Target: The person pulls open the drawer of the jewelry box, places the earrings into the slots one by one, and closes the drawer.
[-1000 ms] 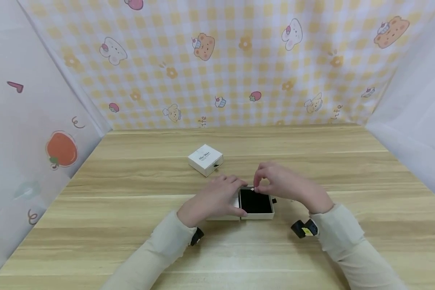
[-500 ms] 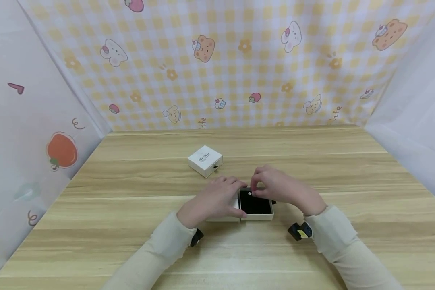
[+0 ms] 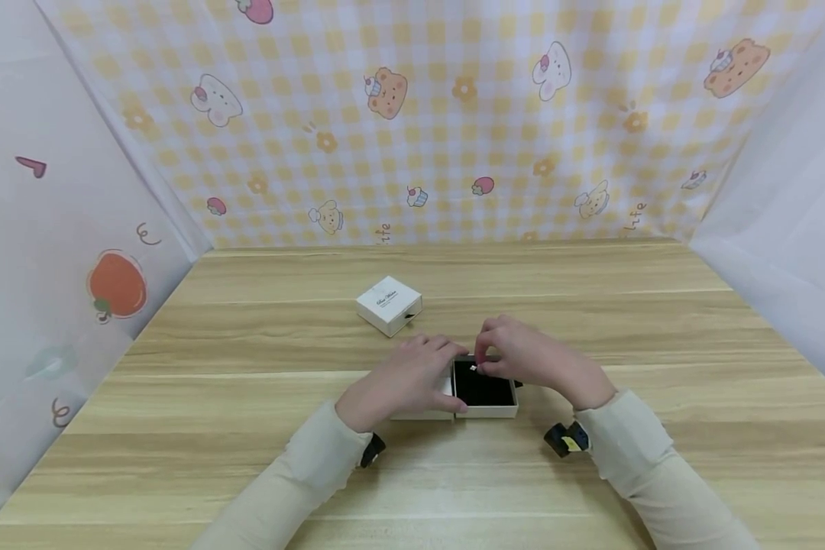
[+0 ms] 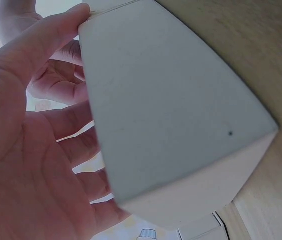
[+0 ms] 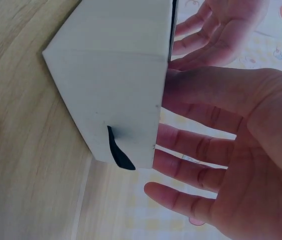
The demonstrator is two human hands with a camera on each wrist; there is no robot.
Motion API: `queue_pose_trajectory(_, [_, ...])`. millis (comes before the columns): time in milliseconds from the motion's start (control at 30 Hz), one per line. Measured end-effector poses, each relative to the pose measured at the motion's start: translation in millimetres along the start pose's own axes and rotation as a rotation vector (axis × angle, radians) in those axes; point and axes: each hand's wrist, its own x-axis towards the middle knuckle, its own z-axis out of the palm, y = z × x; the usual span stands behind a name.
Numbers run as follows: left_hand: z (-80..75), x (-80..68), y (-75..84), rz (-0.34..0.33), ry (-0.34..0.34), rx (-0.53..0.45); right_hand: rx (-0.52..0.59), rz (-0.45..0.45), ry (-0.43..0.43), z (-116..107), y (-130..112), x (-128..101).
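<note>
A white drawer-style gift box (image 4: 170, 110) lies on the table with its tray (image 3: 488, 412) pulled out to the right. Black padding (image 3: 486, 389) lines the tray. My left hand (image 3: 412, 378) grips the box, its thumb at the near edge and its fingers along the far side. Over the tray's back part, my right hand (image 3: 525, 353) pinches a tiny white piece (image 3: 473, 368), too small to identify, at the padding. From the tray's right end sticks a black ribbon tab (image 5: 121, 152). In the right wrist view, the tray wall hides the right fingertips.
A second white box (image 3: 389, 304) with dark lettering sits closed behind the left hand. The wooden table (image 3: 247, 328) extends around both boxes. A yellow checked cloth (image 3: 447, 137) hangs along the back edge, with white cloth at both sides.
My right hand has shifted slightly left and nearer, bringing the tiny white piece from the tray's back edge over the padding. During the last half second it barely moves. The left hand stays put.
</note>
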Motion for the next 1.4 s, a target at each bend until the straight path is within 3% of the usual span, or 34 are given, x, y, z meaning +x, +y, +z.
queue_pose_trajectory(1400, [0.1,0.6,-0.9,-0.002,-0.009,-0.027,-0.068,0.001,-0.001,6.5,-1.4,3.1])
